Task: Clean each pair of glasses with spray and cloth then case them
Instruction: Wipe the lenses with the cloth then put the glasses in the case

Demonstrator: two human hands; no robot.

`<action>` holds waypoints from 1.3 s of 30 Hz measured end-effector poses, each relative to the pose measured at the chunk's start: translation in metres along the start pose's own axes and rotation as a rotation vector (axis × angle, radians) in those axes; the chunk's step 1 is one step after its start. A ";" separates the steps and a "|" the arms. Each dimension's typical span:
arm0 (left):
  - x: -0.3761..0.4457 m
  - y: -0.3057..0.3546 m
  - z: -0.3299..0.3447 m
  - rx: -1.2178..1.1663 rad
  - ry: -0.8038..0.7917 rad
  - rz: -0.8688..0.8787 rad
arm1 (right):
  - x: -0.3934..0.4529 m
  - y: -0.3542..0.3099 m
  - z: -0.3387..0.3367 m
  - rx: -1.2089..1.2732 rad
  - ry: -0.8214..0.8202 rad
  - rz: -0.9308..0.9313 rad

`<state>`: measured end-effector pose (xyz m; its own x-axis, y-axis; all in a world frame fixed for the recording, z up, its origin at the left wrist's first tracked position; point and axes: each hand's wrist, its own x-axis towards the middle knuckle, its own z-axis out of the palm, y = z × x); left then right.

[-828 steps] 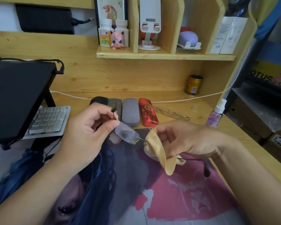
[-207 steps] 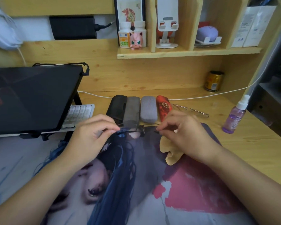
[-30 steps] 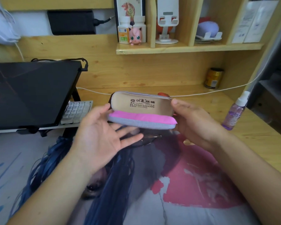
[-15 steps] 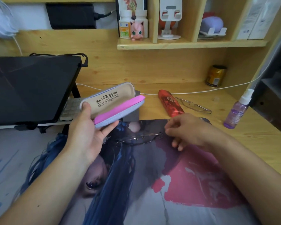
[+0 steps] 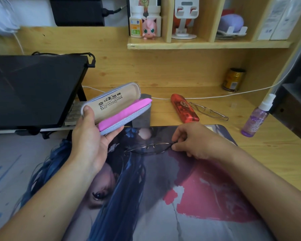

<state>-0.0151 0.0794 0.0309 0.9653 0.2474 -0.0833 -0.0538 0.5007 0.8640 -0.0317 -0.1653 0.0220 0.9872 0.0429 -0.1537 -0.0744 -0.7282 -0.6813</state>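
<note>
My left hand holds an open grey glasses case with a beige lid lining and a pink cloth inside, raised above the desk mat. Folded thin-rimmed glasses lie on the mat. My right hand pinches their right end with thumb and fingers. A second pair of glasses lies on the wooden desk beside a shut red case. The purple spray bottle stands at the right. A dark grey case sits partly behind the open one. The cleaning cloth is hidden.
A black laptop on a stand fills the left, with a keyboard under it. A white cable runs along the back of the desk. A gold tin stands at the back right. A shelf carries small items above.
My right hand let go of the open case and came down to the glasses on the mat, now pinching their end. My left hand keeps the case, tilted, to the left.
</note>
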 end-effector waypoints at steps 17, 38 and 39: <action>0.008 -0.003 -0.004 0.073 -0.045 0.049 | -0.007 0.003 -0.021 0.888 -0.141 0.085; -0.014 -0.030 0.008 0.220 -0.342 -0.004 | -0.013 -0.015 -0.014 0.540 0.213 -0.025; -0.014 -0.030 0.008 0.215 -0.343 -0.010 | -0.011 -0.014 -0.012 0.477 0.255 -0.030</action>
<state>-0.0253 0.0541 0.0099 0.9967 -0.0657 0.0467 -0.0243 0.3077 0.9512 -0.0397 -0.1637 0.0420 0.9884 -0.1515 0.0087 -0.0431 -0.3354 -0.9411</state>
